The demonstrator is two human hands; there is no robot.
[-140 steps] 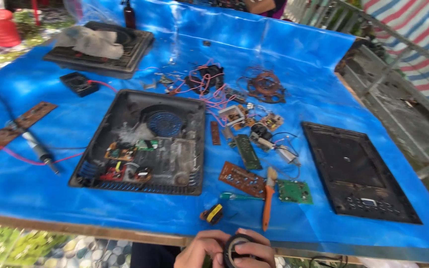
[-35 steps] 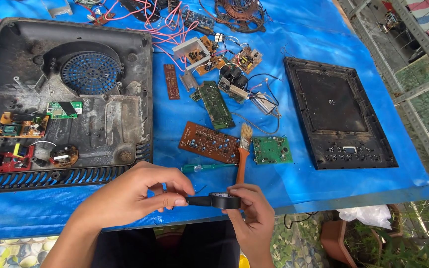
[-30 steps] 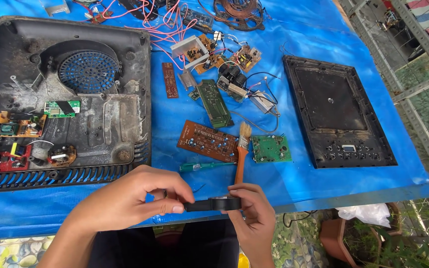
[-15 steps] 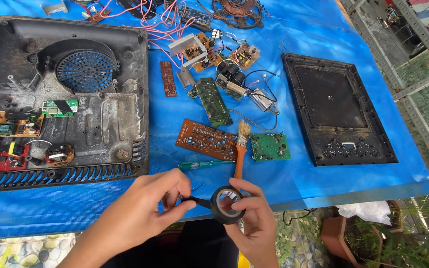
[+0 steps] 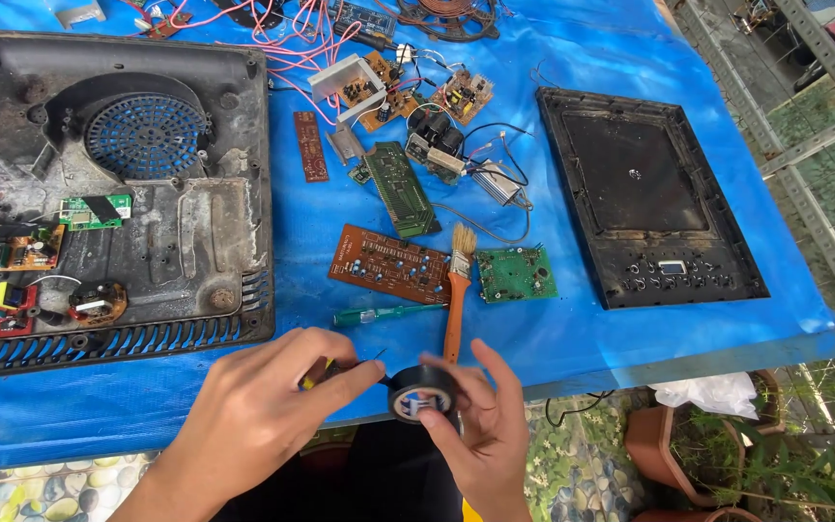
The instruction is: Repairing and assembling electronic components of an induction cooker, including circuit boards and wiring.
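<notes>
Biggest thing here is the blue tarp over the table, with the gutted black cooker base on the left and its black top panel lying flat on the right. Between them sits a scatter of boards and wires: a brown board, a long green board further back, a small green board, then a brush with an orange handle running near-to-far, and a green screwdriver lying left-to-right just beside it.

Down at the near edge, both hands meet on a roll of black tape. The right hand is wrapped around the roll, thumb and fingers closed on its rim, with the hole facing up toward the camera. The left hand comes in from the left, its fingertips pinched shut right at the roll's left side. Looks like it's nipping the loose end of the tape, though that bit is too small to be sure. There's also a hint of something yellow under the left fingers; can't tell what.

So the key relation: the roll sits in the right hand, the pinch is immediately left of it, touching, and any strip would run left-to-right along the table edge. The brush handle's near end is just beyond the roll.
</notes>
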